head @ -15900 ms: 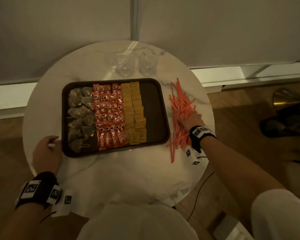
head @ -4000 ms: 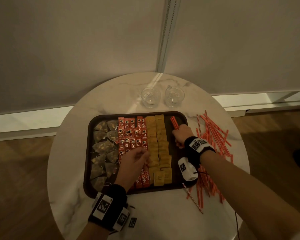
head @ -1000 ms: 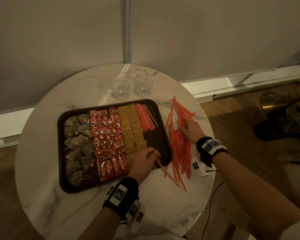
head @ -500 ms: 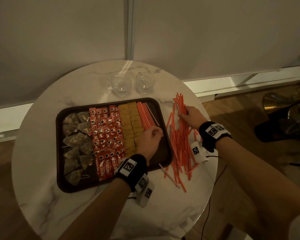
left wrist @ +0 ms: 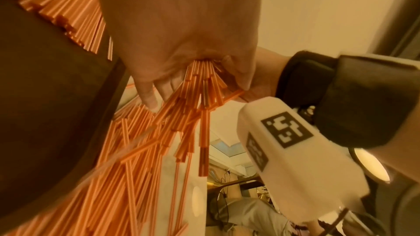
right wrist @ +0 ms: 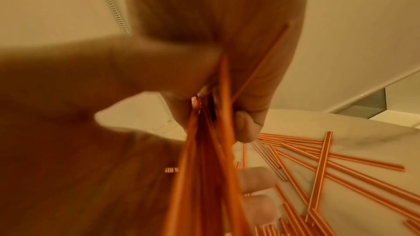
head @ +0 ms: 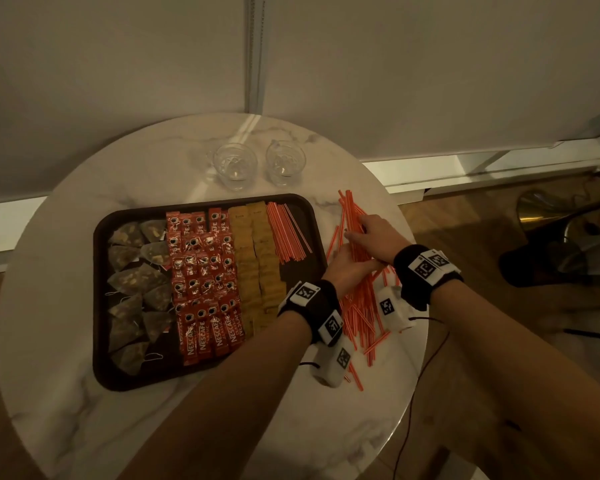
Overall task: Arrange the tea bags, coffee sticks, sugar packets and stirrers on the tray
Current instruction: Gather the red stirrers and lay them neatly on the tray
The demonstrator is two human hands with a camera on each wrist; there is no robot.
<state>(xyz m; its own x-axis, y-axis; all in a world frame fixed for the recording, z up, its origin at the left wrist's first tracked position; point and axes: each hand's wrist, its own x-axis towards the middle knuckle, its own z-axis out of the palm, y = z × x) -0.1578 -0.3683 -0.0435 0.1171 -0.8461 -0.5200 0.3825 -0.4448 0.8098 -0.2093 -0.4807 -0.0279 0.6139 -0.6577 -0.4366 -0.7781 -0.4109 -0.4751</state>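
Observation:
A dark tray (head: 99,306) holds tea bags (head: 132,282) on its left, then red coffee sticks (head: 201,271), yellow sugar packets (head: 257,261) and a row of orange stirrers (head: 288,233) at its upper right. More loose stirrers (head: 361,313) lie in a pile on the table just right of the tray. Both hands are on that pile. My left hand (head: 347,268) curls round a bundle of stirrers (left wrist: 202,87) beside the tray edge (left wrist: 45,96). My right hand (head: 374,237), just beyond it, grips the same stirrers (right wrist: 211,168).
Two empty glass cups (head: 235,164) (head: 285,161) stand behind the tray on the round marble table (head: 66,393). Scattered stirrers (right wrist: 318,159) reach close to the table's right edge. A wall rises directly behind the table.
My left hand has left the tray and moved right onto the loose stirrer pile, joining the right hand. Both hands now grip stirrers together.

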